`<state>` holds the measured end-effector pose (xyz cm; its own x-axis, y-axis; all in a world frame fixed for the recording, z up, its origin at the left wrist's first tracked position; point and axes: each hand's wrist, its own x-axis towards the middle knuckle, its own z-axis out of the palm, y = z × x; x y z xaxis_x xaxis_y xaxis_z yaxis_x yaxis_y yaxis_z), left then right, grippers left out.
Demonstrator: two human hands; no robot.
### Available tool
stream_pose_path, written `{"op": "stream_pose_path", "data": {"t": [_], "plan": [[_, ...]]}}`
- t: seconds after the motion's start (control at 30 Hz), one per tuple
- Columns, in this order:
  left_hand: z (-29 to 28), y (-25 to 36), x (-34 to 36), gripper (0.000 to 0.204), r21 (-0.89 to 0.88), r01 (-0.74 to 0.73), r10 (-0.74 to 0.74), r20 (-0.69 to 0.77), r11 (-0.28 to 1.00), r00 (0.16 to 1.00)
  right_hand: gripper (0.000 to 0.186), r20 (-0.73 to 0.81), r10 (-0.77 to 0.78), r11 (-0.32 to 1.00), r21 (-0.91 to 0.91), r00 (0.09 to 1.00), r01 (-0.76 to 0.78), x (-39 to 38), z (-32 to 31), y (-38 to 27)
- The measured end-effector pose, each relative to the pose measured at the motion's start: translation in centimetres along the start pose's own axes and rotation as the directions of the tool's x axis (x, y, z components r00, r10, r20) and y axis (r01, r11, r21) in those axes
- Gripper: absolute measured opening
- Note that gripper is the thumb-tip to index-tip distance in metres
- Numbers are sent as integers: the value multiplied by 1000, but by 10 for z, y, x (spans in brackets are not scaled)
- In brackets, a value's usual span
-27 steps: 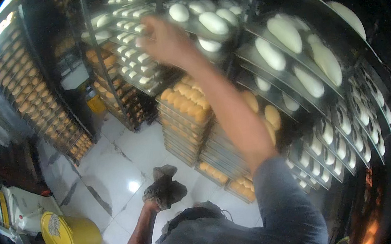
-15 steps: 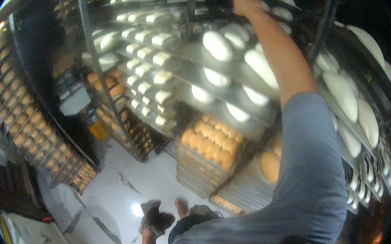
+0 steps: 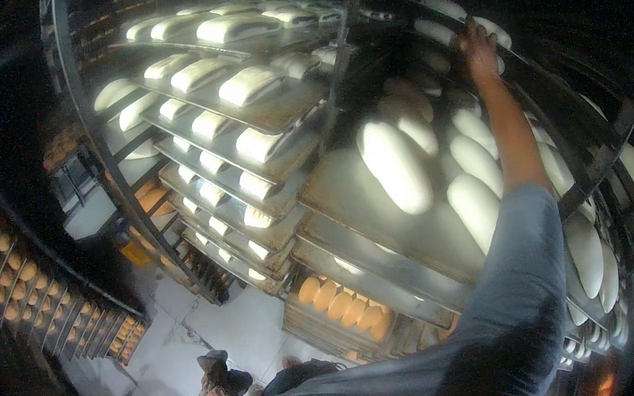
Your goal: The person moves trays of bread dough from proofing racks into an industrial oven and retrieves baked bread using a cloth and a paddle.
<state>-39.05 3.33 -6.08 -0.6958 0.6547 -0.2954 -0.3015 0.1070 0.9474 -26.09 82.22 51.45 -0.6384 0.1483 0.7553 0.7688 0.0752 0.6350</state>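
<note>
My right hand (image 3: 480, 45) is raised at the upper right, fingers curled over the edge of a high tray (image 3: 519, 61) beside pale oval dough pieces (image 3: 440, 7). Below it, a broad metal tray (image 3: 331, 189) holds long white dough loaves (image 3: 392, 167). My left hand (image 3: 215, 386) is low at the bottom, closed on dark, crumpled cloth (image 3: 236, 380); its fingers are mostly covered.
Racked trays (image 3: 269, 110) of squarish dough fill the centre. Browned buns sit on a rack (image 3: 20, 275) at left and on stacked trays (image 3: 344, 309) below. The tiled floor (image 3: 165, 330) shows at lower left. A dark upright frame (image 3: 579, 190) stands right of my arm.
My right hand has moved rightward to the high tray's edge. The view has shifted, bringing the upper trays closer. My left hand still holds the cloth low down.
</note>
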Motion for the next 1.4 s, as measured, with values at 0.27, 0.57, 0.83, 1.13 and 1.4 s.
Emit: {"op": "stream_pose_path", "data": {"t": [0.27, 0.57, 0.83, 1.13, 1.4], "plan": [[-22, 22, 56, 38, -329, 79, -60, 68, 941, 996, 34, 37, 13, 997, 71, 999, -16, 1, -48, -11], [-98, -8, 90, 19, -528, 427, -208, 423, 735, 882, 44, 246, 23, 997, 60, 969, -39, -19, -246, -30], [-83, -11, 82, 34, -446, 549, -272, 544, 707, 794, 38, 199, -27, 991, 136, 980, 0, -66, -402, -19], [-10, 51, 101, 37, -221, 429, -156, 711, 876, 685, 31, -163, 345, 776, 604, 924, -183, -128, -485, -47], [114, 245, 59, 40, -110, -474, 404, 705, 874, 582, 41, 717, 326, -889, 454, 616, -57, -131, -489, -6]]}}
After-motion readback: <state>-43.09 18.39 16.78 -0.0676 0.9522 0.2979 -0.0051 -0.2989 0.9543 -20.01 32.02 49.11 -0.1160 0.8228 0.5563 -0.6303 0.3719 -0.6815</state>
